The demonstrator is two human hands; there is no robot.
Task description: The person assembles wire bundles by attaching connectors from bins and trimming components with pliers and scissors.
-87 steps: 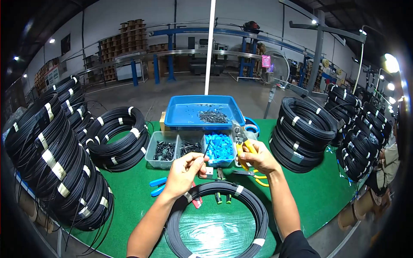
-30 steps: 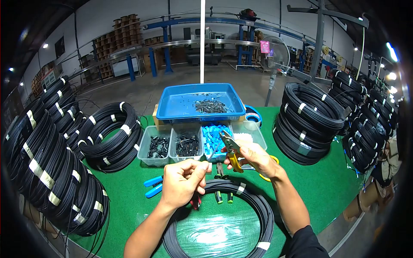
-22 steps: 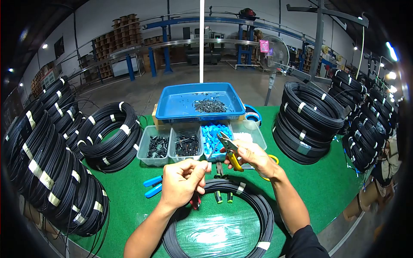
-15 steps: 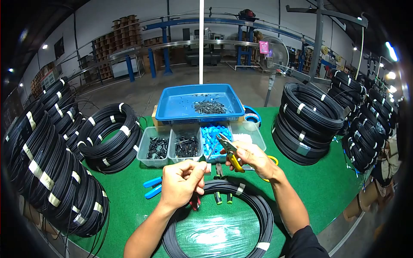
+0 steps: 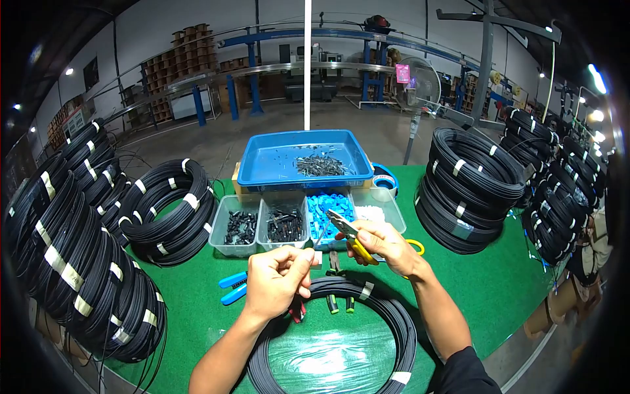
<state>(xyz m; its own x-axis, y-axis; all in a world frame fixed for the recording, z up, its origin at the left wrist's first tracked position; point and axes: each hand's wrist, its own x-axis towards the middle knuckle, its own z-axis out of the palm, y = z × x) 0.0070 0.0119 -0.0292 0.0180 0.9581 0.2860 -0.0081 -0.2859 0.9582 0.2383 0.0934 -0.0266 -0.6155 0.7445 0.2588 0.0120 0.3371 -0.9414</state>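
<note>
My left hand (image 5: 279, 279) is closed in a pinch on a thin dark cable (image 5: 319, 241), whose end points up from the fingertips beside a small whitish piece. My right hand (image 5: 387, 248) grips yellow-handled pliers (image 5: 361, 251), their metal jaws up and left, just above and right of the cable end and apart from it. Below both hands lies a black cable coil (image 5: 405, 328) with white tape bands. Black-and-green-handled pliers (image 5: 333, 303) rest across its far side. A red-handled tool (image 5: 297, 311) shows partly under my left hand.
Clear bins hold black parts (image 5: 240, 226), blue parts (image 5: 321, 213) and white parts (image 5: 371, 213). Behind them a blue tray (image 5: 246, 172) carries black scraps. A blue-handled tool (image 5: 234, 287) lies left. Coil stacks (image 5: 469, 197) flank the green table; a person (image 5: 590, 256) is at far right.
The pliers have tilted, their jaws shifting slightly down and left, and my right hand has turned a little with them. My left hand stays in place with the cable.
</note>
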